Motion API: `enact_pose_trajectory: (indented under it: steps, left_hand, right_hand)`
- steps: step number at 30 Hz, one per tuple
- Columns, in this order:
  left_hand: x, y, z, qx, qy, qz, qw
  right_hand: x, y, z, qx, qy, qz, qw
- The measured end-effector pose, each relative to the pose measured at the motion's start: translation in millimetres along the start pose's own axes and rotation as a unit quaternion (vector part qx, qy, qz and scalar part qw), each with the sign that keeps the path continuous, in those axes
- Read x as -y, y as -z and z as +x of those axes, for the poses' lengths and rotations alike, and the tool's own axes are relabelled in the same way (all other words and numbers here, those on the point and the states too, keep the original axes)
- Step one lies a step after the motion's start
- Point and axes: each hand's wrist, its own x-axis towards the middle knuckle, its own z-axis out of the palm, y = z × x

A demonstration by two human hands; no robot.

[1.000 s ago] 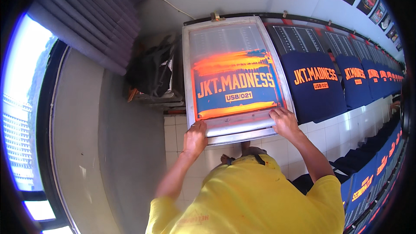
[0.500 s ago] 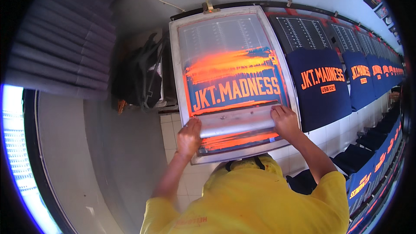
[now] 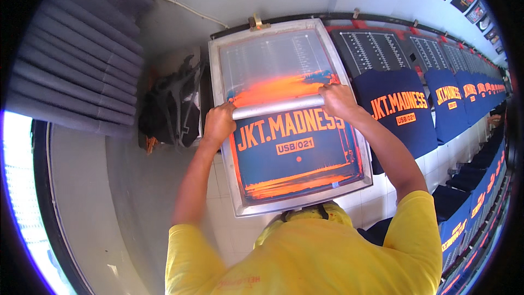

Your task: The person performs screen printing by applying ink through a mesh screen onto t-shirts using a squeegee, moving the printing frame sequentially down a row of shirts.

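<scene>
A silver squeegee [image 3: 278,107] spans the printing screen [image 3: 362,181], crosswise above the stencil lettering. My left hand [image 3: 219,122] is closed around its left end, and my right hand [image 3: 337,100] grips the other end. Thick orange ink [image 3: 284,87] lies on the mesh just beyond the squeegee. Nearer to me, orange lettering and a small boxed label show on the dark blue stencil area, with smeared orange ink [image 3: 297,182] along the near edge. The metal frame of the screen surrounds all this. What lies under the mesh is partly hidden.
To the right, a row of dark blue shirts [image 3: 397,101] with orange print lies on black pallets [image 3: 376,49]. Another rack of printed shirts [image 3: 461,224] stands at lower right. A metal clamp [image 3: 257,22] sits at the frame's far edge. Grey curtain [image 3: 76,54] and a black bag [image 3: 172,106] are left.
Both hands have moved the squeegee away from me, from the near part of the screen to the edge of the far ink band. The boxed label below the lettering is now uncovered.
</scene>
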Motion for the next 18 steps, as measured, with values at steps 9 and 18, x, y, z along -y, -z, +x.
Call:
enact_pose_trajectory:
  steps: [9, 18]
  left_hand:
    - [-43.0, 25.4, -33.0, -0.018, 0.028, 0.016, 0.999]
    - [-156.9, 17.4, -183.5, 0.008, 0.028, -0.013, 1.000]
  right_hand:
    - [3.8, 39.5, -35.3, -0.043, 0.017, 0.044, 0.998]
    - [60.5, 33.6, -220.2, -0.072, 0.007, 0.049, 0.996]
